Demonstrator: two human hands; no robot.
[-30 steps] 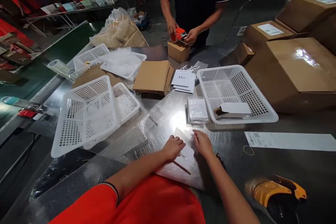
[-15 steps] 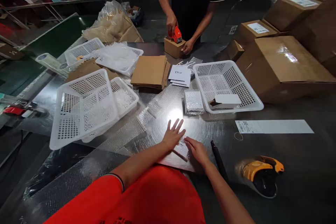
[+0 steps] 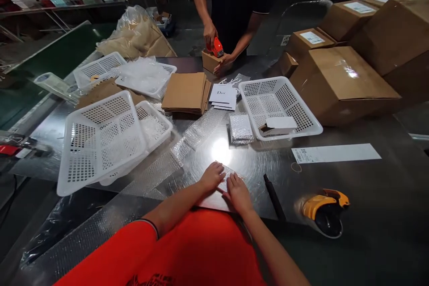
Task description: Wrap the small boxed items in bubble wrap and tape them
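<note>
Your left hand (image 3: 212,176) and your right hand (image 3: 238,191) are both at the flat white packet (image 3: 228,171) in bubble wrap, which lies on the bench (image 3: 256,161) directly in front of your body. The fingers of your left hand are bent over its left part. The fingers of your right hand are close together and touch its right part; whether either hand is pinching it or only pressing it, I cannot tell. To the right of your hands there lies a black stick-like tool (image 3: 274,196), and farther right a yellow-and-black handheld device (image 3: 325,208). Beyond your hands, bubble-wrapped packets (image 3: 241,128) are piled just beside a white perforated basket (image 3: 303,118). Across the bench, a co-worker holds a red tape dispenser (image 3: 216,48) at a small cardboard box (image 3: 209,61).
</note>
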